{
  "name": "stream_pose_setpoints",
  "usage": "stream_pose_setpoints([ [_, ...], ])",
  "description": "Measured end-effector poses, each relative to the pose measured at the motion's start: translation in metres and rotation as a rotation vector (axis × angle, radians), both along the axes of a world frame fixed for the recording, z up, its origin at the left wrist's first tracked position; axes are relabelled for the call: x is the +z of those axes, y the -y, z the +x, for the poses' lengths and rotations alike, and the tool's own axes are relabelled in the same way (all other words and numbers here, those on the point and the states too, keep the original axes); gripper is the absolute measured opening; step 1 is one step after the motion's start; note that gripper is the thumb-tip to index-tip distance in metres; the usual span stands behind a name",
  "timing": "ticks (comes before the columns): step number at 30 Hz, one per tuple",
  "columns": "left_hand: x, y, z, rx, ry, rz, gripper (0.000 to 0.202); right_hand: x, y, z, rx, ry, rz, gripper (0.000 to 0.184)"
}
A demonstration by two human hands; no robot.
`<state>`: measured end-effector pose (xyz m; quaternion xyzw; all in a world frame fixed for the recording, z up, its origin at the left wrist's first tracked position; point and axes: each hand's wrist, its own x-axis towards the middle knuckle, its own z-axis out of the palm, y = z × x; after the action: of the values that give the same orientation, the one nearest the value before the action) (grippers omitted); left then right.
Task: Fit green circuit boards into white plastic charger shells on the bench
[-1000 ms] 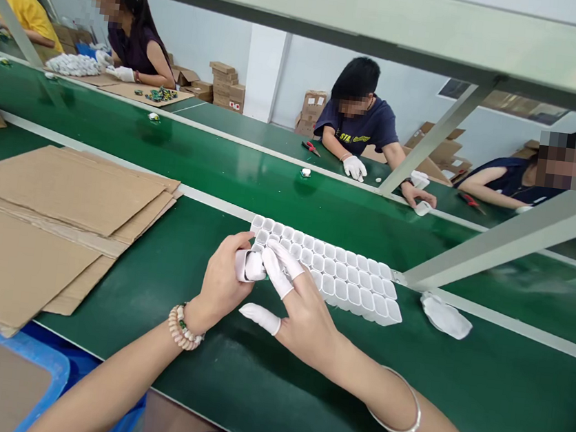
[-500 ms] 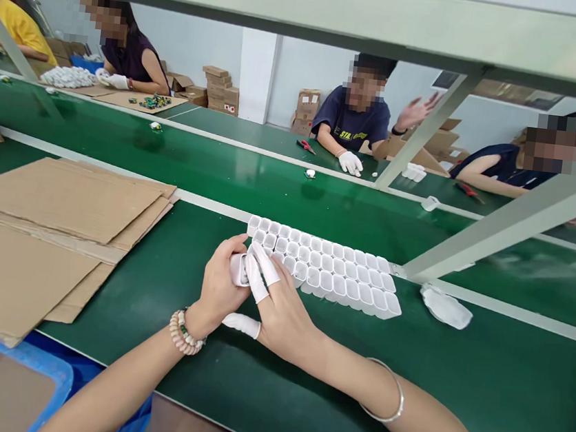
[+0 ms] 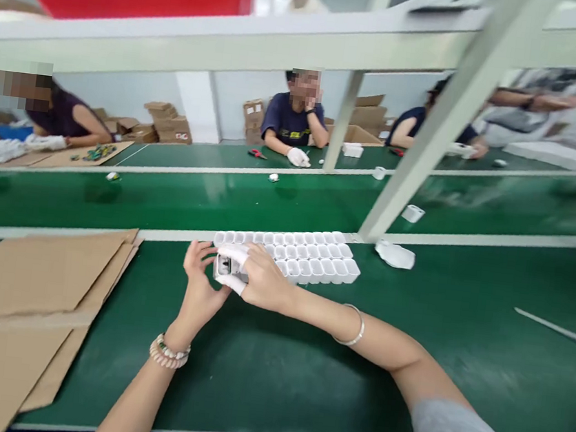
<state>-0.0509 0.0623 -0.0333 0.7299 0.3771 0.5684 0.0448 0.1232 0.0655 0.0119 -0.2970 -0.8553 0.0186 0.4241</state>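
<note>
White part (image 3: 224, 266): small boxy plastic piece, smooth, pinched between both my hands, just off the tray's near-left end.
Left hand (image 3: 200, 288): bare, thumb and fingertips closed on its left side.
Right hand (image 3: 263, 284): closed on it from the right; fingers (image 3: 232, 282) in white rubbery cots.
Changed: a second ago the right fingers splayed over it; now they curl round. I judge it still worked in hand, not set down.
Tray (image 3: 314, 260): matte white, rows of small square cups.
Belt (image 3: 302, 363): green, faintly glossy.
Cardboard (image 3: 25, 283): flat brown sheets, near left.

One left hand (image 3: 200, 288) and one right hand (image 3: 265, 284) hold one small white part (image 3: 223, 265). There is one white tray (image 3: 314, 257), one bead bracelet (image 3: 164, 353) and one metal bangle (image 3: 354, 326).
</note>
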Motion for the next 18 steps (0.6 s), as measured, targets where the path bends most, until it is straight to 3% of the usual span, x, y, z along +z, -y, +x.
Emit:
stream_pose_setpoints([
  [5, 0.007, -0.019, -0.021, 0.096, -0.008, 0.056, 0.097, 0.037, -0.087, 0.039, -0.367, 0.278, -0.243, 0.036],
  [9, 0.009, -0.02, -0.024, 0.104, -0.063, 0.064, 0.096, 0.038, -0.148, 0.086, -0.577, 0.434, -0.436, 0.042],
  [14, 0.006, -0.014, -0.011, 0.087, -0.073, -0.033, 0.089, 0.019, -0.168, 0.114, -0.665, 0.454, -0.576, 0.047],
  [18, 0.003, -0.012, -0.007, 0.071, -0.079, -0.085, 0.087, 0.023, -0.156, 0.12, -0.645, 0.435, -0.55, 0.053],
])
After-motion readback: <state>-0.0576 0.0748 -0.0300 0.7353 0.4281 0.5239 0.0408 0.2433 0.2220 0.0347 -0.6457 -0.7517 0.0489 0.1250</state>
